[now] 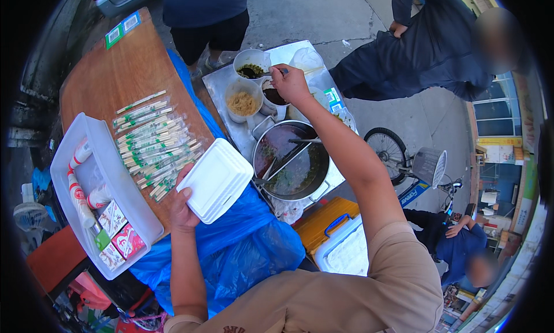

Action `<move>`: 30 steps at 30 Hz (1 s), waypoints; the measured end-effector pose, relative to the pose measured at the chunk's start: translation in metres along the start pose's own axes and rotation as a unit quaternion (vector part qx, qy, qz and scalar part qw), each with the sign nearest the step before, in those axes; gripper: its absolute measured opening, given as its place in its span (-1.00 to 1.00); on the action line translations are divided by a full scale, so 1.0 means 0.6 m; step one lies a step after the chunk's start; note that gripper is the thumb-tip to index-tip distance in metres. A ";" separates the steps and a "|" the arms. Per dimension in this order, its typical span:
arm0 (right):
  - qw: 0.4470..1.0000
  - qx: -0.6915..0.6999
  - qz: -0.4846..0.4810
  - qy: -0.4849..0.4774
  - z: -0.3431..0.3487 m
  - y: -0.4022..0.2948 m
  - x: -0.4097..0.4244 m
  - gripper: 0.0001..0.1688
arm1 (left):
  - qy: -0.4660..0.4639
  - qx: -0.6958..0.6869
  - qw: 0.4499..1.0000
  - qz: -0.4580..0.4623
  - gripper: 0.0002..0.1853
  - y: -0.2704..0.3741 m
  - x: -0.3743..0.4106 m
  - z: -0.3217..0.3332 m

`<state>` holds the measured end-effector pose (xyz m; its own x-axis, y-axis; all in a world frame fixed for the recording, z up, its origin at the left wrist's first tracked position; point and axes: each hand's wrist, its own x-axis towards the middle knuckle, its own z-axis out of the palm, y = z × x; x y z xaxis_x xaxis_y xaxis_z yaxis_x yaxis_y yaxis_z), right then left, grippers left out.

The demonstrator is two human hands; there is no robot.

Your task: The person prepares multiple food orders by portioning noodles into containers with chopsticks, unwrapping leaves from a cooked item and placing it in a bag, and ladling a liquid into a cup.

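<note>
My left hand (184, 205) holds a white takeaway box (216, 181) by its edge, above the blue plastic sheeting. The box looks closed. My right hand (290, 84) is stretched over the condiment tubs and pinches a thin handle, likely a spoon's. Its end reaches toward a tub of chopped greens (253, 61) with dark liquid. Below the hand, partly hidden, is a tub of dark brown sauce (275, 95). Beside it stands a jug of tan, crumbly food (242, 104). A large metal pot (294, 181) of reddish broth with herbs has tongs (288, 162) resting in it.
Wrapped chopsticks (156, 147) lie on a wooden board (117, 69). A plastic bin (151, 225) there holds wrapped cups and tissue packs. A lidded cooler (342, 251) stands near my right side. Three people are nearby, one beside a bicycle (385, 153). Blue sheeting (255, 246) lies before me.
</note>
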<state>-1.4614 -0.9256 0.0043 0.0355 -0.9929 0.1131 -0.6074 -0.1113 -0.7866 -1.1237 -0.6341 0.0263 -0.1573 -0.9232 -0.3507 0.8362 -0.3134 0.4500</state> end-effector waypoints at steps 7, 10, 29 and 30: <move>0.914 0.336 0.202 0.106 -0.073 0.006 -0.027 -0.59 | -0.007 0.009 1.000 0.018 -0.20 0.001 -0.005 -0.004; 0.908 0.347 0.195 0.128 -0.091 -0.001 -0.044 -0.60 | -0.015 0.008 0.999 0.028 -0.19 0.000 -0.003 -0.005; 0.962 0.263 -0.067 -0.018 -0.230 -0.347 -0.389 -0.71 | -0.026 -0.170 0.981 0.094 -0.15 0.021 0.032 0.051; 0.968 0.174 -0.175 -0.053 -0.224 -0.352 -0.400 -0.73 | -0.027 -0.169 0.981 0.093 -0.15 0.021 0.030 0.052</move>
<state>-1.4483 -0.6584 0.2252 0.2841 -0.8882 0.3611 -0.2407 -0.4306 -0.8699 -1.1322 -0.6616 0.0513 -0.0056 -0.9707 -0.2401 0.9780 -0.0554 0.2011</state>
